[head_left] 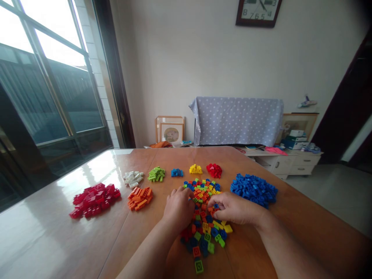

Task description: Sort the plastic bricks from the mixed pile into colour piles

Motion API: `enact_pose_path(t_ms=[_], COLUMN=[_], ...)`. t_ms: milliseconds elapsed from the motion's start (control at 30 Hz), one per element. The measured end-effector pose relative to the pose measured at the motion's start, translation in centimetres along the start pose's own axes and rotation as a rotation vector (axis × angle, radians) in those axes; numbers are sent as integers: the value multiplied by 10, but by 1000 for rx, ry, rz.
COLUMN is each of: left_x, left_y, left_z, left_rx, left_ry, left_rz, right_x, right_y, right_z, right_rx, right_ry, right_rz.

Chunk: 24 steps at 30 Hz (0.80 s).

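Observation:
A mixed pile of small coloured bricks (205, 215) lies on the wooden table (305, 228) in front of me. My left hand (178, 207) rests on the pile's left side with its fingers curled down into the bricks. My right hand (232, 209) lies on the pile's right side, fingers bent and pinched among the bricks. What either hand holds is hidden. Around the pile lie sorted heaps: large red (94, 199), orange (140, 197), white (133, 178), green (156, 174), small blue (176, 172), yellow (195, 169), small red (214, 170) and large blue (254, 189).
A large window (43, 85) runs along the left. Behind the table stand a piece of furniture under a dotted grey cloth (236, 120), framed pictures (170, 130) on the floor, a white low cabinet (287, 161) with clutter, and a wall clock (258, 12).

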<state>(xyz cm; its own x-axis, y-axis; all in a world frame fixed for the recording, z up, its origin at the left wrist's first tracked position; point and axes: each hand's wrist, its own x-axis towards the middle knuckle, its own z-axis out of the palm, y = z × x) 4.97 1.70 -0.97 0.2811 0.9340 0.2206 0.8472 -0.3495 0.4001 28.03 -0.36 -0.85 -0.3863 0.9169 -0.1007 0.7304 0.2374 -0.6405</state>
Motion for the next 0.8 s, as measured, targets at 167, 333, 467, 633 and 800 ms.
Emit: enact_pose_path(t_ms=[167, 333, 467, 633, 800], left_x=[-1, -2, -3, -5, -10], left_y=[0, 1, 1, 2, 6], left_z=[2, 4, 6, 5, 3], left_rx=[-19, -60, -79, -96, -122], left_ry=[7, 31, 32, 22, 26], left_rz=[16, 93, 133, 122, 159], right_x=[5, 9, 10, 9, 13], right_y=[-2, -6, -6, 0, 7], right_z=[5, 7, 6, 9, 15], right_rx=[54, 13, 2, -38, -54], right_ry=[27, 159, 211, 128, 109], right_rz=[3, -14, -19, -36, -40])
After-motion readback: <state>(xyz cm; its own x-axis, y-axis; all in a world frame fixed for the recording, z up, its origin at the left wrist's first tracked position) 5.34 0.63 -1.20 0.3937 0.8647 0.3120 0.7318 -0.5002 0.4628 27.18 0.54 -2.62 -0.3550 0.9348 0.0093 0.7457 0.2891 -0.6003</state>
